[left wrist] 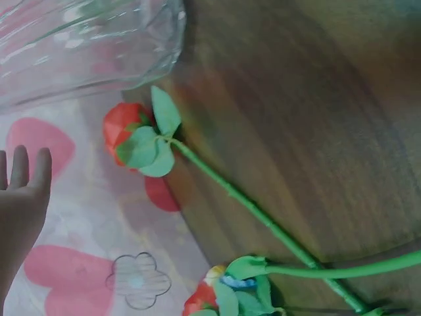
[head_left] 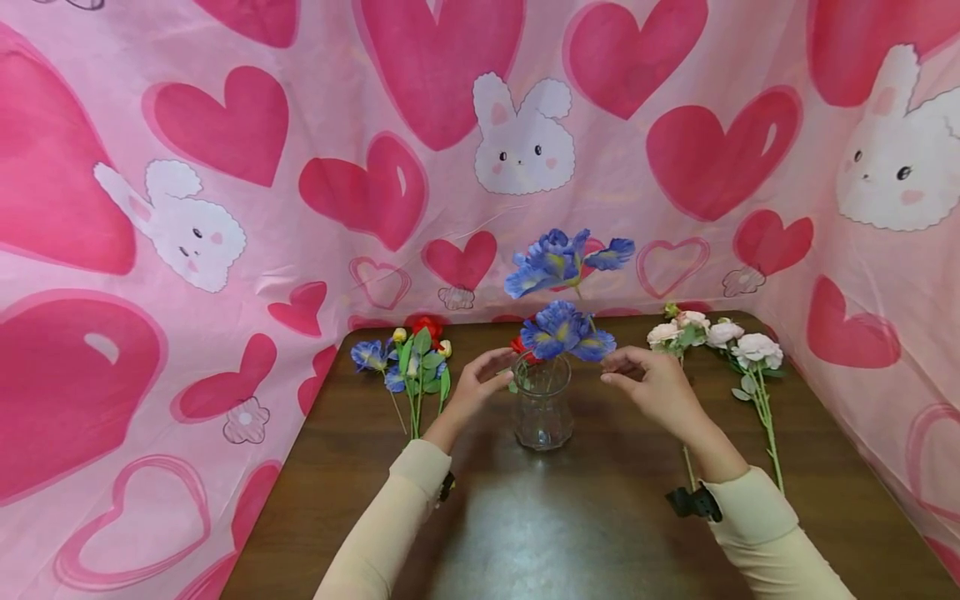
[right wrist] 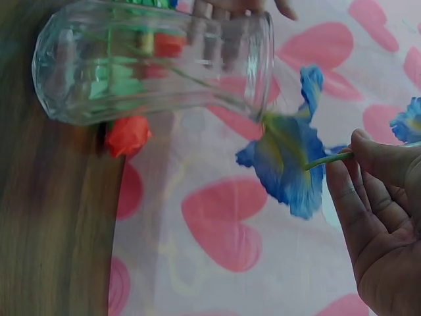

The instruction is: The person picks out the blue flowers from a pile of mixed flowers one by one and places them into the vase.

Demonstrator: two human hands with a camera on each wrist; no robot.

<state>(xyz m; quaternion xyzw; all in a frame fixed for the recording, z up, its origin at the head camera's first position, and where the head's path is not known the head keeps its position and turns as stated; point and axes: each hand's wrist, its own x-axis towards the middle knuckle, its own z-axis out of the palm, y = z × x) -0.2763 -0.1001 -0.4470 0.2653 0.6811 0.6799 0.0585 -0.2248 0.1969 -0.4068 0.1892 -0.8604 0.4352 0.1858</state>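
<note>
A clear glass vase (head_left: 543,417) stands upright on the table, holding a blue iris (head_left: 562,331) whose bloom spreads over the rim. Above it is a second blue bloom (head_left: 555,262) on a thin stem. My right hand (head_left: 660,390), at the right of the blooms, pinches a green stem (right wrist: 329,160) between thumb and fingers; the stem overlaps the lower bloom in the right wrist view. My left hand (head_left: 480,387) is at the left of the vase's rim, fingers loosely bent and holding nothing. In the left wrist view that hand's fingers (left wrist: 41,171) show at the left edge.
On the table's left lie blue irises (head_left: 370,357), yellow buds and a red flower (head_left: 425,328) with green stems. A red rose (left wrist: 122,128) lies behind the vase. Pale pink flowers (head_left: 757,351) with long stems lie at the right. A pink heart-patterned cloth (head_left: 450,200) hangs behind.
</note>
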